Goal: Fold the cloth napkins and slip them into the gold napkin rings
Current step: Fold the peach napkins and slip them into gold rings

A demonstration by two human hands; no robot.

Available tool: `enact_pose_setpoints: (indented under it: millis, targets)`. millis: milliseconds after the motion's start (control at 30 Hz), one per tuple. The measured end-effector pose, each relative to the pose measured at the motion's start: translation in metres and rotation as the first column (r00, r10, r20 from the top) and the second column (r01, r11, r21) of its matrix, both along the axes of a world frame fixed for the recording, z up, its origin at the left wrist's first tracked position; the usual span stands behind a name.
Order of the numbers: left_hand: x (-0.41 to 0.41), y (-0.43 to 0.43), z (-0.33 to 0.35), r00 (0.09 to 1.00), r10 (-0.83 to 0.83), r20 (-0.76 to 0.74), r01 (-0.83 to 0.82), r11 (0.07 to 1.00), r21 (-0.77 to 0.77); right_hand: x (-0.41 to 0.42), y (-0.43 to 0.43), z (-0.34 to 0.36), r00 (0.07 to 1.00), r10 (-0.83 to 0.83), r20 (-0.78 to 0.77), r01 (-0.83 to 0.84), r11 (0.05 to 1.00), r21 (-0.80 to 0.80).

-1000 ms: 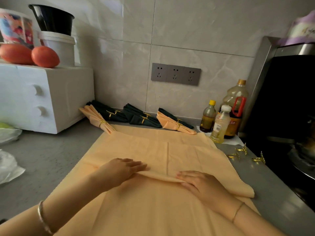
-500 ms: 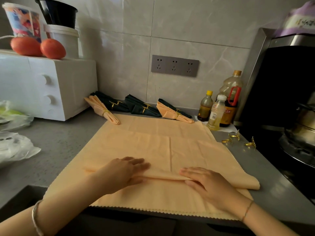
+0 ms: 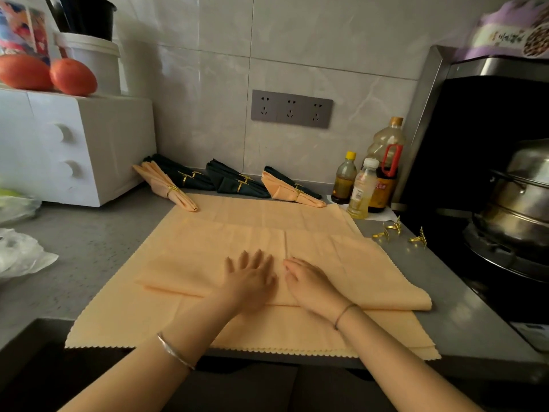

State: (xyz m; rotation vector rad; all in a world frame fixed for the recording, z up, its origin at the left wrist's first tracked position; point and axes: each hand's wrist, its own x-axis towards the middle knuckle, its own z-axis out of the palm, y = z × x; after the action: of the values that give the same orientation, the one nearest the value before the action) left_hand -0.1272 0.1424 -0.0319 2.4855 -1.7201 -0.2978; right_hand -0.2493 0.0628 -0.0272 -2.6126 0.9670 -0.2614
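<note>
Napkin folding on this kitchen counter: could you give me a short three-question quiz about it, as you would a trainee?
1. True or false: the left hand and the right hand both rest flat on the peach napkin.
2. Where do the loose gold rings lie? A: on the counter, right of the napkin. B: on the white oven. C: in a hand.
3. How many finished peach napkins in rings lie by the wall?
Key: 1 true; 2 A; 3 two.
</note>
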Motion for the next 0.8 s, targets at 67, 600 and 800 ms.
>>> enact_pose_setpoints:
  millis: [67, 600, 800]
  targets:
    - [-0.003, 0.000, -0.006, 0.999, 0.008, 0.035, -0.008, 1.000, -0.011, 0.016, 0.000, -0.004, 0.999, -0.036, -0.021, 0.036, 0.999, -0.002]
    - [0.035, 0.011, -0.012, 0.985, 0.165, 0.057, -0.162, 0.985, -0.051, -0.039, -0.035, -0.015, 0.972, -0.135, -0.191, 0.114, 0.987, -0.116]
    - [0.069, 0.026, -0.011, 0.965, 0.250, 0.079, -0.247, 0.968, -0.044, -0.085, -0.058, -0.011, 0.964, -0.192, -0.184, 0.172, 0.978, -0.119]
